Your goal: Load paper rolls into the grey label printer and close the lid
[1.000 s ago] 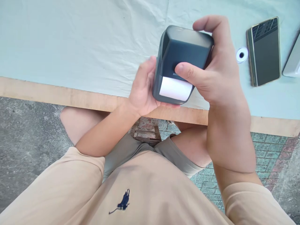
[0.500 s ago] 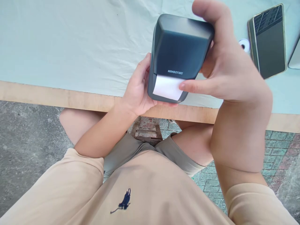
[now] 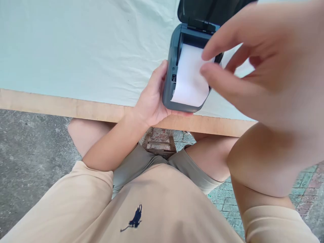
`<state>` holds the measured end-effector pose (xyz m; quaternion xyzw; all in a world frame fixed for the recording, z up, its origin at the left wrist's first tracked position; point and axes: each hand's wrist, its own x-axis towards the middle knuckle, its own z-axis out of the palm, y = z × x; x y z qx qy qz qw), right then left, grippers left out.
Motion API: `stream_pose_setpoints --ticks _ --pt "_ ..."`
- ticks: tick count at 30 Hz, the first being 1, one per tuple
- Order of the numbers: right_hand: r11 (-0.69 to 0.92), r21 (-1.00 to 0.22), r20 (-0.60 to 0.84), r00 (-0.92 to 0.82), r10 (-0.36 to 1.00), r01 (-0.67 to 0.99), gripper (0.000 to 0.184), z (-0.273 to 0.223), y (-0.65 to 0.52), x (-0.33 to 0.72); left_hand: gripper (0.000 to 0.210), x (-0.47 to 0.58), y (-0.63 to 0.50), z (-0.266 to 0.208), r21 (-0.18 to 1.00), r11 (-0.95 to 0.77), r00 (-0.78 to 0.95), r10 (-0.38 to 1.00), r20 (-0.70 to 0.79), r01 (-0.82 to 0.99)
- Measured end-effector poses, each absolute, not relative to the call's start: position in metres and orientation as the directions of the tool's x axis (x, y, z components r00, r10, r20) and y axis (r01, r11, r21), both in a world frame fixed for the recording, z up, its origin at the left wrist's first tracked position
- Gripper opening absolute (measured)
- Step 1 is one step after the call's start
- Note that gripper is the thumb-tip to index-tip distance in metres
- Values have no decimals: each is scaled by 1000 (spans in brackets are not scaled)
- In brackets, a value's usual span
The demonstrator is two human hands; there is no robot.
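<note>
A dark label printer [image 3: 169, 72] is tilted over the table's near edge, its lid [image 3: 202, 13] raised at the far side. My left hand [image 3: 152, 98] grips the printer's left side and underside, thumb along the edge. Inside the open body sits a roll of white label paper [image 3: 191, 76], its free end hanging over the front rim. My right hand [image 3: 253, 64] hovers over the roll's right side, thumb and forefinger slightly apart with nothing visible between them. Whether those fingertips touch the paper I cannot tell. The right hand covers part of the printer's right side.
A pale cloth [image 3: 88, 50] covers the table, stopping short of its bare wooden edge [image 3: 63, 104]. Below the edge are my legs and a small wooden frame [image 3: 159, 145] on the paved ground. My right arm blocks the right part of the table.
The printer's lid has swung up and away, uncovering the paper roll. My right hand has left the printer's side and come nearer, above the roll. The left hand's hold is nearly unchanged.
</note>
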<state>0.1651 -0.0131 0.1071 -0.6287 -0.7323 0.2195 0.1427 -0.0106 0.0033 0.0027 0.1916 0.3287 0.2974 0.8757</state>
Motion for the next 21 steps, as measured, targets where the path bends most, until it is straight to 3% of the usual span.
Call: stream_pose_setpoints --ticks 4,7,10,12,15,17,21 --pt "39 -56 -228 -51 972 998 5 99 -9 151 40 -12 -1 0 598 726 602 656 -455 -339" --pt "21 65 -245 -4 969 998 13 93 -5 145 35 -14 -3 0 598 727 604 654 -455 -337" --pt "80 -60 -142 -87 986 995 10 98 -11 149 41 -14 -1 0 534 756 619 635 -462 -378" --pt "111 -278 -39 -127 991 954 5 105 -18 156 49 -14 2 -1 495 766 632 630 -452 -410" --pt "38 -552 3 -43 999 833 19 111 -33 171 57 -14 7 -3 468 770 642 628 -440 -433" --pt "-18 -611 -6 18 1000 792 22 108 -43 183 61 -16 10 -3 454 781 648 617 -447 -430" --pt "-63 -584 -9 71 997 809 25 91 -58 208 74 -20 12 -3 434 766 630 639 -441 -473"
